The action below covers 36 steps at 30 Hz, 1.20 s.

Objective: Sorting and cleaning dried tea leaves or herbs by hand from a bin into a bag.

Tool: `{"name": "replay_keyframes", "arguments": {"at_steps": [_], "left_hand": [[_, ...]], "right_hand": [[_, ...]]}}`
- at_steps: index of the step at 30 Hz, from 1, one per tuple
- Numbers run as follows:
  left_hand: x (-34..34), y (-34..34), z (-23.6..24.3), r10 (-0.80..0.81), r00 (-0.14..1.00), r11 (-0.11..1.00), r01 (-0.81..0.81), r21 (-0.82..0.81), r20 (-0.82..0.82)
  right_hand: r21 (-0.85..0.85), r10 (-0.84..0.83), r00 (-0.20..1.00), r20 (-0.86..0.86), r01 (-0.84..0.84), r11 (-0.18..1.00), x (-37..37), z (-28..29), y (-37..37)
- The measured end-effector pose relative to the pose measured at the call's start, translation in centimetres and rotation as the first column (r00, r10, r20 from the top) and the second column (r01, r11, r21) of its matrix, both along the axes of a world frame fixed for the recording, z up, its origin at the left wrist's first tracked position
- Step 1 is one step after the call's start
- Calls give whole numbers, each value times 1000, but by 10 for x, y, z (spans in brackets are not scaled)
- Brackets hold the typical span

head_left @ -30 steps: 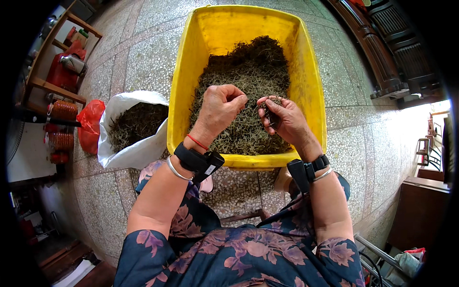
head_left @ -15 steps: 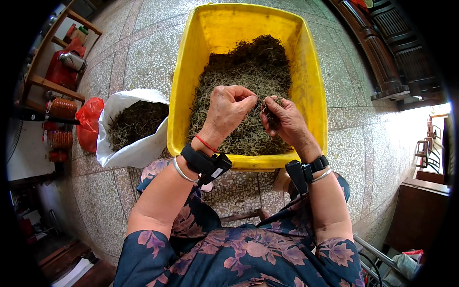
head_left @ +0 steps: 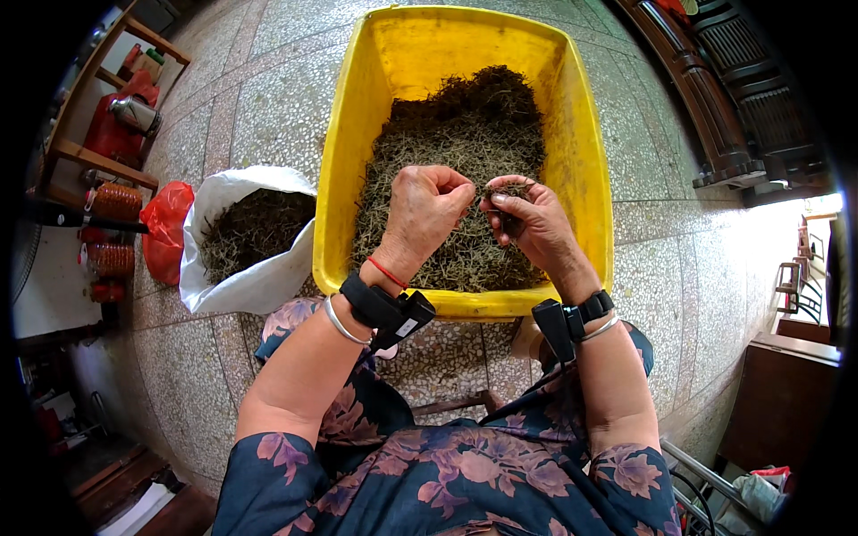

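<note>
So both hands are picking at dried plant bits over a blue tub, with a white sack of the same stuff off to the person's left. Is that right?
Not quite: the tub is yellow, not blue, as the head view shows. The rest holds: the left hand and right hand pinch dried plant bits over it, and the white sack of similar material sits to the person's left.
</note>
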<state>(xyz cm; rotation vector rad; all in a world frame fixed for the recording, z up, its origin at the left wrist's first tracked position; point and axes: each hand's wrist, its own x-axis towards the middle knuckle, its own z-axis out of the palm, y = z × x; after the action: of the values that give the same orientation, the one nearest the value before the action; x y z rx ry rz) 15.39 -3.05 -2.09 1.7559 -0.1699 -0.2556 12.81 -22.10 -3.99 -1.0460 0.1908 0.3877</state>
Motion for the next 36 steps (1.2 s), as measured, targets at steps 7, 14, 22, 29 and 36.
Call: {"name": "replay_keyframes", "arguments": {"at_steps": [7,14,22,29,36], "left_hand": [[-5,-8,-1,-25,998,999,23,-45,-62],[-5,-10,-2,32,993,970,-58,-235,-114],[0,-4,-4,87,995,984,-94,-151,-51],[5,-5,3,59,998,989,-59,-133,-4],[12,-2,-4,11,977,998,4,-68,213]], "right_hand": [[-13,-9,1000,19,9,1000,-2,1,-1],[13,-26,999,34,26,1000,-1,0,-3],[2,21,999,37,-21,1000,-3,12,-2],[59,67,997,28,-69,996,-5,12,-6],[-75,80,993,89,-73,994,-8,17,-7]]}}
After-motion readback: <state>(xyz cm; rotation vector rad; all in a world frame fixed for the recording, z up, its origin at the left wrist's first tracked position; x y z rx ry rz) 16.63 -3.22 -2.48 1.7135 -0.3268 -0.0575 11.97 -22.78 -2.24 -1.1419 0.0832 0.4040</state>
